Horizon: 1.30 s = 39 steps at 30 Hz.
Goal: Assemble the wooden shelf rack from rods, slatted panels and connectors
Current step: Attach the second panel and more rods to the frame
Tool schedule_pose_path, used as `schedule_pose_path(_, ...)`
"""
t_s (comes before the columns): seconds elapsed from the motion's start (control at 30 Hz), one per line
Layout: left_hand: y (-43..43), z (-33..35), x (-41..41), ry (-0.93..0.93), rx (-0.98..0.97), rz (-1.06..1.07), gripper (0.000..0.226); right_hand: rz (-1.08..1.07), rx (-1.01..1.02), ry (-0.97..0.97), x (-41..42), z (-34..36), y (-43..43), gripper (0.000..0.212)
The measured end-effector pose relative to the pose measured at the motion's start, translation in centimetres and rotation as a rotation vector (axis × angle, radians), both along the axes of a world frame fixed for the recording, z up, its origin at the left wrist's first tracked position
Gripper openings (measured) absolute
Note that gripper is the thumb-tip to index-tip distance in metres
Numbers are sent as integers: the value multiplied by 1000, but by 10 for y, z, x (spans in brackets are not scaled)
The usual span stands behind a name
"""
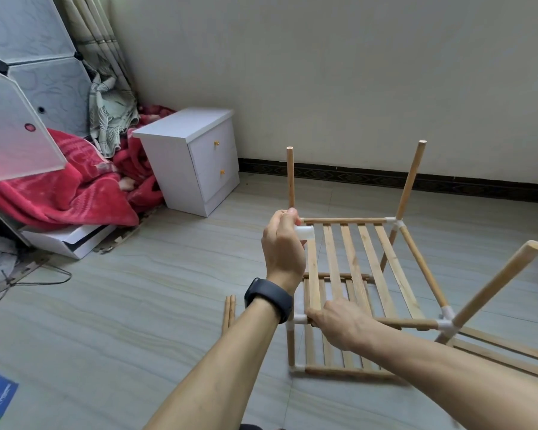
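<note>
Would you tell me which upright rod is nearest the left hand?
The far-left rod, directly above the left hand; the other two lean at the right corners.

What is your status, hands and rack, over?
Left hand pinches white plastic connector at far-left corner. Right hand grips near edge of upper wooden slatted panel. Two loose wooden rods on tiled floor, not blocking.

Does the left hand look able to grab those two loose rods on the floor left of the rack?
Probably yes. The loose rods lie on open floor beside that arm, nothing covering them, though the left hand pinches a white connector.
</note>
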State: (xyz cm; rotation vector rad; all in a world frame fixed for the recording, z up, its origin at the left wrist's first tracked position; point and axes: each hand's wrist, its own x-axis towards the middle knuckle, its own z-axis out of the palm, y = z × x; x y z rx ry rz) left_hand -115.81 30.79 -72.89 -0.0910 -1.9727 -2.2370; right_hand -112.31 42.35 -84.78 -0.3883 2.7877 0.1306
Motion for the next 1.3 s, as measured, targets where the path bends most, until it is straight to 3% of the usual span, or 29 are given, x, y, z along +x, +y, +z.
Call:
schedule_pose_path(0.1,-3,0,-1,-30,42,-56,33,-20,-19,-10,-2,-2,-1,24)
schedule_pose_path(0.2,-12,1,1,-125,167,-163,60,-29,-41,-13,-2,-5,1,26)
schedule_pose_path(0.3,-22,-1,5,-146,159,-233,69,-48,-48,-9,-3,-7,1,25)
schedule_pose_path(0.53,-17,9,5,-19,-62,-209,37,-38,-29,-9,-4,-7,-3,30)
schedule_pose_path(0.7,-16,3,0,40,-58,-164,15,-23,6,-24,-3,-2,-7,28)
schedule_pose_path(1.03,-6,-3,1,95,-69,-5,21,-17,33,-18,-2,-2,-7,28)
schedule_pose_path(1.3,-10,-5,2,89,-89,-66,21,-4,27,1,-2,-5,-5,28)
